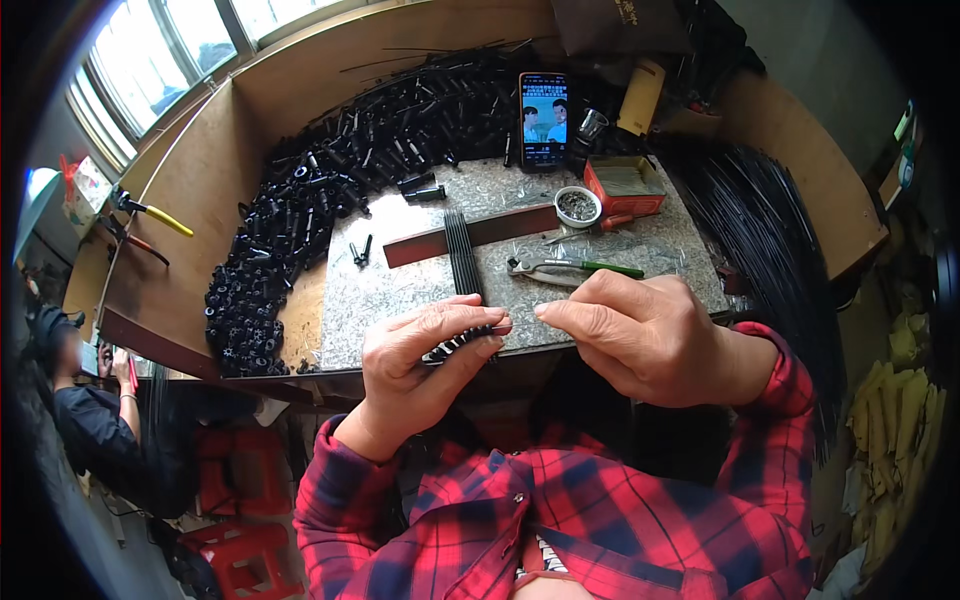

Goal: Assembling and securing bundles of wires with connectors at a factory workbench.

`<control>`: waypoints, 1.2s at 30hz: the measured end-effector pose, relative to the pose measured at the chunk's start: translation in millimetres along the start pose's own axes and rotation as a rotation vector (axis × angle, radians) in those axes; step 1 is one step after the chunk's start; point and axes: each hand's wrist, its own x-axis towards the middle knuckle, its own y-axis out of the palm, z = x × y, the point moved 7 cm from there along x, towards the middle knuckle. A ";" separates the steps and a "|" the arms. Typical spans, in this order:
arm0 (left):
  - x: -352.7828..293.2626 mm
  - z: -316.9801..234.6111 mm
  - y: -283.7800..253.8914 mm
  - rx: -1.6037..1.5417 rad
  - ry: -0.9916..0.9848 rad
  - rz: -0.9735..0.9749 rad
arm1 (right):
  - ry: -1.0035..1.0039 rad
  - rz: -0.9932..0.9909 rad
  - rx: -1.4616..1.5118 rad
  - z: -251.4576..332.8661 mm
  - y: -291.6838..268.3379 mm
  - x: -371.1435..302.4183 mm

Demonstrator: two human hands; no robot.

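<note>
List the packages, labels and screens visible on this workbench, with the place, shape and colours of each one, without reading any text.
Upright black smartphone: back centre of the bench, leaning against the pile of black parts; lit rectangular screen showing two people.
Open red-orange cardboard box: right of the phone, beside a small round white dish; shallow, rectangular.
Tan flat cardboard packet: back right, standing tilted; narrow, rectangular.

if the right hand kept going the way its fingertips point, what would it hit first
The right hand points toward the person's left, so it would probably first meet the left hand, whose fingertips hold a small black part. Depth is unclear.
</note>
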 end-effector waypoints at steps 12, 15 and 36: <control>3.8 -5.9 1.4 0.036 0.023 0.041 | -0.062 -0.031 -0.070 1.6 -2.7 0.1; 3.3 -4.3 0.2 0.024 0.050 0.026 | -0.079 -0.037 -0.086 2.6 -3.5 1.3; 6.3 -1.7 6.4 0.063 0.141 0.123 | -0.122 -0.065 -0.072 6.8 -10.5 10.4</control>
